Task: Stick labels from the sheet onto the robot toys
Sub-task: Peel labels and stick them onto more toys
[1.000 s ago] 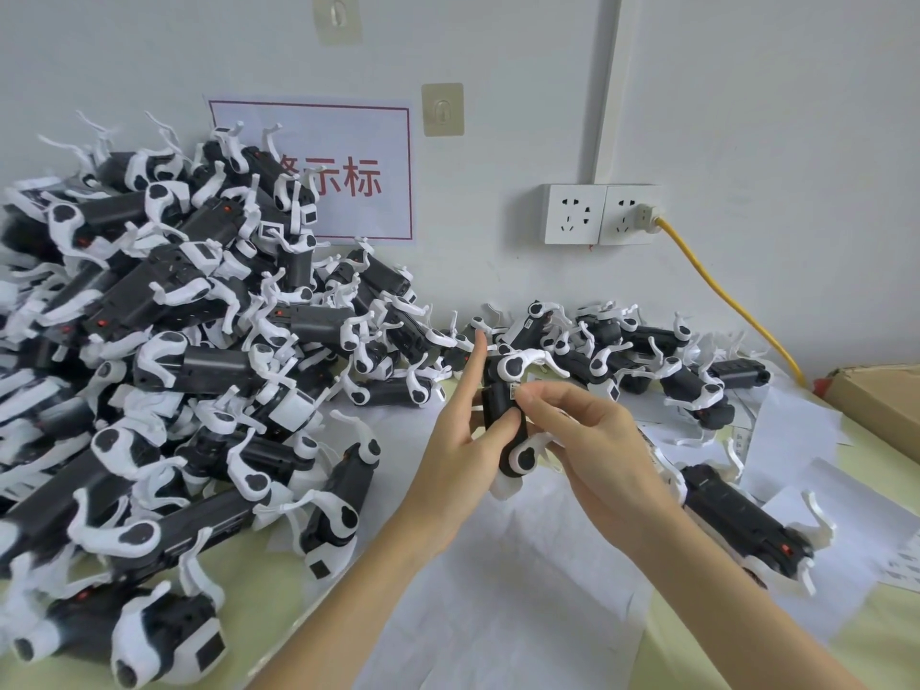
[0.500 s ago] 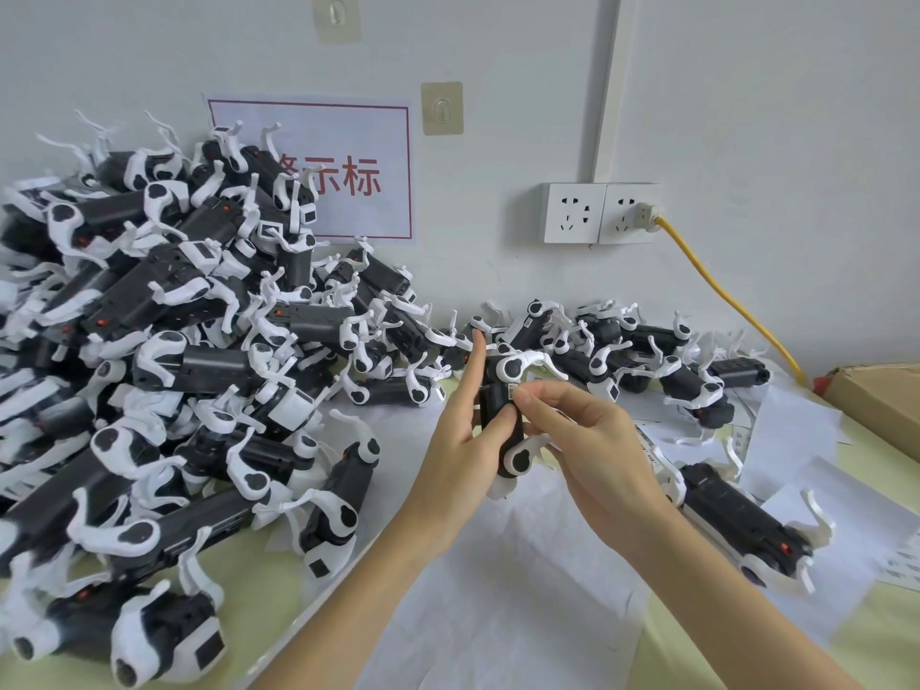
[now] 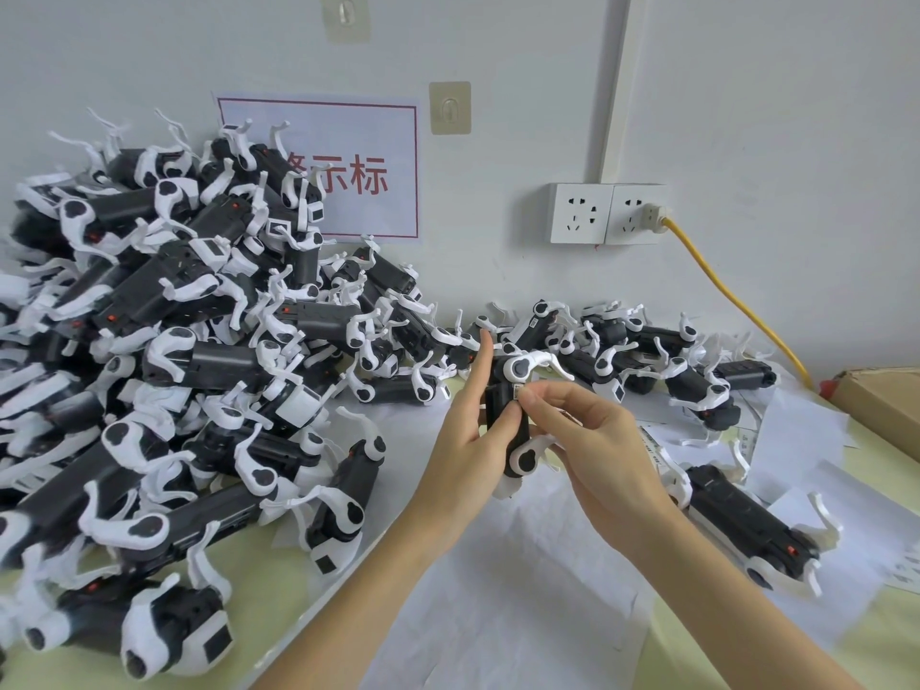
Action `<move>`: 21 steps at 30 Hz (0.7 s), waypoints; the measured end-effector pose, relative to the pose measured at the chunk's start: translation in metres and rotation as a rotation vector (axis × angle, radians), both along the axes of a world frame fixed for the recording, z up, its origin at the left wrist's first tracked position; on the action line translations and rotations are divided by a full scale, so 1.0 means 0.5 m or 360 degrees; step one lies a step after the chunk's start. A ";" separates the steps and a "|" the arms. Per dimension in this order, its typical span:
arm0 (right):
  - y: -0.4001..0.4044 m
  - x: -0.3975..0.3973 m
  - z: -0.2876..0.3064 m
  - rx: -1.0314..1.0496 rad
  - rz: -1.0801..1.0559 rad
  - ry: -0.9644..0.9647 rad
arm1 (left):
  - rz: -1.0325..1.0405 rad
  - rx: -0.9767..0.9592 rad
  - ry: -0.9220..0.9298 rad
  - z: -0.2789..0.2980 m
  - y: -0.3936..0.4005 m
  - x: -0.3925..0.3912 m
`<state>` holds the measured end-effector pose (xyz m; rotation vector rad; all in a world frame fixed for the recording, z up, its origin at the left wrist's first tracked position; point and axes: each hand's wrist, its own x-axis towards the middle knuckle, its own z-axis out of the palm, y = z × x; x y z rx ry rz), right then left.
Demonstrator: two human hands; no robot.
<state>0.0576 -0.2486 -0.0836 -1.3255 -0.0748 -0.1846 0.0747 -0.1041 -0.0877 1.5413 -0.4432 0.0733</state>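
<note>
The robot toy at centre frame has a matt black plastic body with smooth, faintly glossy white plastic legs — the same finish as the heap of toys at left. White paper sheets lie matt and creased on the smooth pale-yellow desk. At right edge — a brown cardboard box.

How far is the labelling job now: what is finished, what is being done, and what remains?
Done: cannot tell; one toy in the smaller pile by the wall shows a label. In hand: the left hand holds one robot toy upright while the right hand presses a small label onto its body. Left: probably the big heap on the left; no labels are visible there.
</note>
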 end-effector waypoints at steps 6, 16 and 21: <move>-0.001 -0.001 0.000 0.0004 -0.0010 0.0005 | 0.0030 0.0058 -0.0054 0.002 -0.002 -0.002; 0.000 -0.001 0.001 0.0057 0.0022 0.0035 | 0.0071 0.0075 -0.0057 0.003 -0.003 -0.003; 0.002 -0.003 0.000 0.0039 -0.0003 0.0017 | 0.0125 0.0100 -0.0080 0.001 -0.006 -0.007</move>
